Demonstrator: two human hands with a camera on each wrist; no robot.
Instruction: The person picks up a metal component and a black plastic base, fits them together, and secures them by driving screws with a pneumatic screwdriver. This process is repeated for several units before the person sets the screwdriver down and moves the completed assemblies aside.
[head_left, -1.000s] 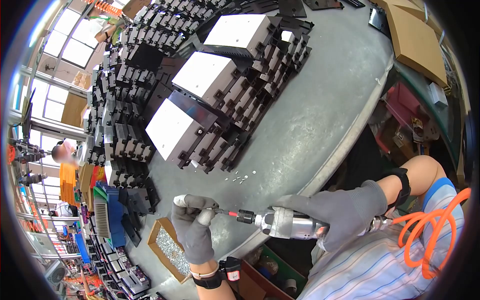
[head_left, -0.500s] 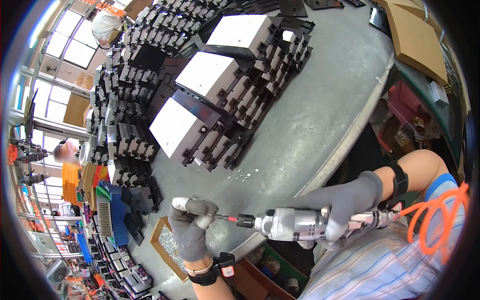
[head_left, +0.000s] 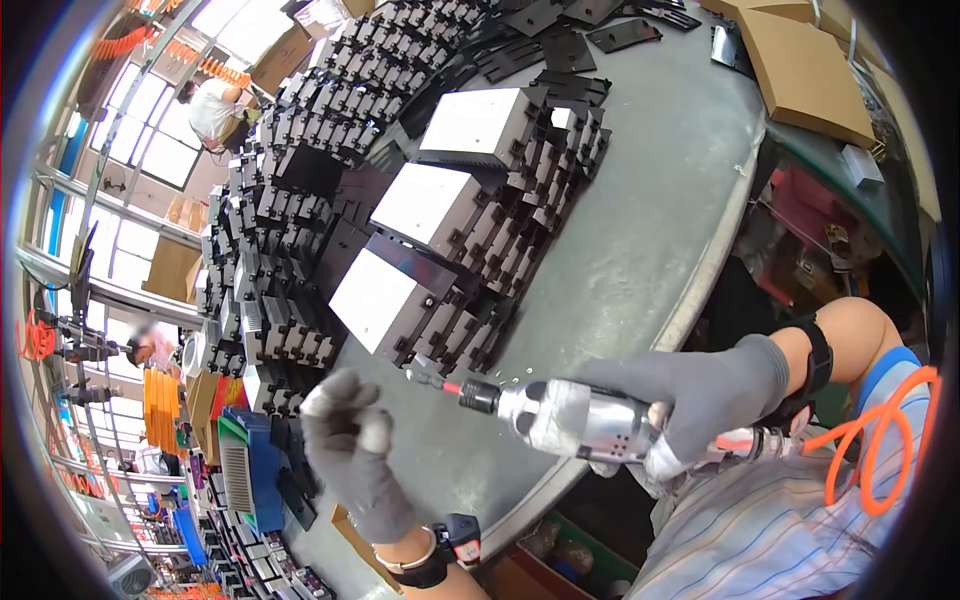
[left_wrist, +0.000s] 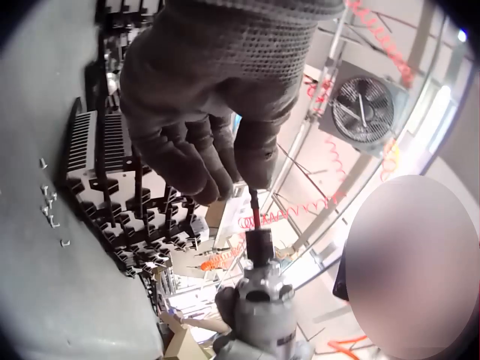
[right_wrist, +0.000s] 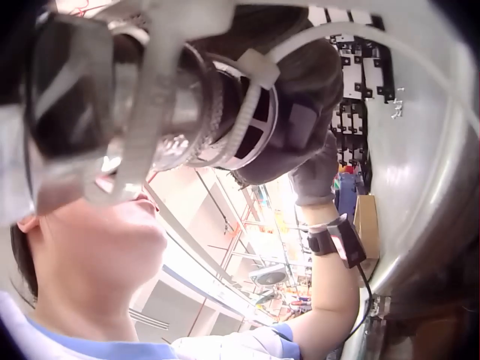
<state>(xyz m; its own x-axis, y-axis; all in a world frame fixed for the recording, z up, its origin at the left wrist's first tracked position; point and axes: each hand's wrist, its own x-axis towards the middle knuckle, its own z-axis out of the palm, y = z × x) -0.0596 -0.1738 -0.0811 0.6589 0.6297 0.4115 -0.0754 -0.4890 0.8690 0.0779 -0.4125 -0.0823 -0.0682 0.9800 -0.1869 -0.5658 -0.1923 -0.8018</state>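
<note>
My gloved right hand (head_left: 705,395) is wrapped around the body of a silver air screwdriver (head_left: 590,422). Forward of its black chuck (head_left: 480,395) runs a thin bit with a red band (head_left: 453,387), and a small bright piece sits at the bit's tip. Apart from that tip, on its left in the head view, is my gloved left hand (head_left: 358,465), blurred, fingers loosely bent around nothing. The left wrist view shows those fingers (left_wrist: 191,169) hanging down, one overlapping the bit. Several loose screws (left_wrist: 49,204) lie on the grey table (head_left: 640,210).
White-topped stacks of metal housings (head_left: 425,205) with black brackets stand beyond the hands. A cardboard box (head_left: 360,550) is partly hidden behind the left forearm. An orange coiled hose (head_left: 870,470) trails from the screwdriver's rear. Blue bins (head_left: 265,470) stand at left.
My left hand has come off the bit tip and moved left, its fingers loosening. The screwdriver's tip has tilted toward the stacks, still in my right hand. The head view has shifted.
</note>
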